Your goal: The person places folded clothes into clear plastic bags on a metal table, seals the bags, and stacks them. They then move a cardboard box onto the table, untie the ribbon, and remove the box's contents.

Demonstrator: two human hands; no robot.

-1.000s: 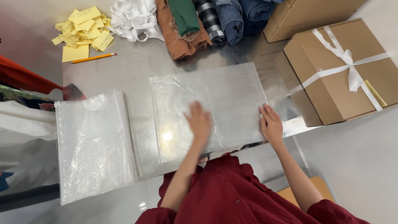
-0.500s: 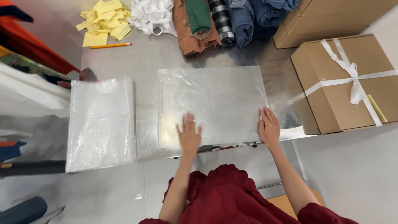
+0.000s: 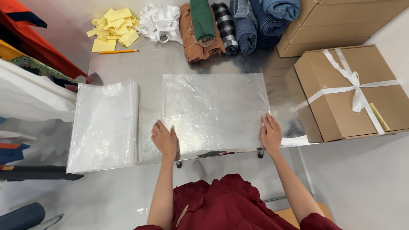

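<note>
One clear plastic bag (image 3: 215, 113) lay flat on the steel table (image 3: 149, 64), and both hands rested on its near corners. The left hand (image 3: 165, 140) sat palm down with fingers together on the bag's near left corner, holding nothing. The right hand (image 3: 271, 134) lay flat with fingers stretched forward on the near right corner — also gripping nothing, only pressing the plastic.

Just left of the left hand sat one stack of clear bags (image 3: 104, 123); how many sheets it held could not be told. Beyond both hands, along the far edge of the table, stood a row of rolled garments (image 3: 232, 25) — five could be counted: one brown, one green, one black-and-white checked and two in blue denim. Left of them lay one bundle of white ribbon (image 3: 159, 23), then one heap of yellow paper slips (image 3: 113, 27), too many and too overlapped to count, with one orange pencil (image 3: 118, 51) just before it.

To the right of the right hand stood one brown cardboard box tied with white ribbon (image 3: 347, 91), and beyond it two plain cardboard boxes (image 3: 336, 21), stacked. The person wore a dark red top (image 3: 230, 204).
</note>
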